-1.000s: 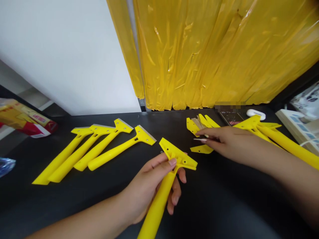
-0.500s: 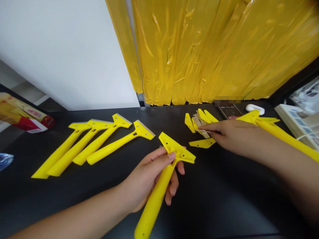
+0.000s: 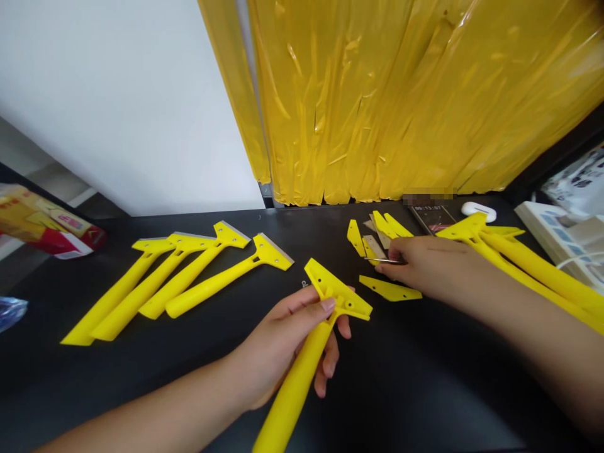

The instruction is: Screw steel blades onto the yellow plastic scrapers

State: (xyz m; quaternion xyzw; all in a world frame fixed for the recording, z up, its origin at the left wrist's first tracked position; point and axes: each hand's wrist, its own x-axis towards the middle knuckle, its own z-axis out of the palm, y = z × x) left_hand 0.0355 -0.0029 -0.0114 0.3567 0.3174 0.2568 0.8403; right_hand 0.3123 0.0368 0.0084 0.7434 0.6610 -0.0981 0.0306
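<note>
My left hand [image 3: 287, 340] is wrapped around a yellow scraper handle [image 3: 299, 380], its thumb pressed on the wide head, whose bare inner side with holes faces up. Between the fingertips of my right hand [image 3: 410, 258] is a thin metal blade [image 3: 381, 260], seen edge-on. Under and beside those fingers lie several loose blades [image 3: 379, 225] and flat yellow cover plates [image 3: 355, 237]. Another yellow cover plate [image 3: 389, 289] rests just in front of my right hand, with two holes visible.
Several scrapers with blades fitted [image 3: 207, 277] lie side by side on the black table [image 3: 189, 377] at left. More yellow handles [image 3: 533, 264] lie at right, partly behind my forearm. A phone [image 3: 431, 217], a white earbud case [image 3: 478, 211] and a red-yellow package [image 3: 51, 220] stand around.
My right hand has moved slightly toward me and left, drawing the blade away from the pile. More of the loose blades and front cover plate shows. My left hand keeps its hold.
</note>
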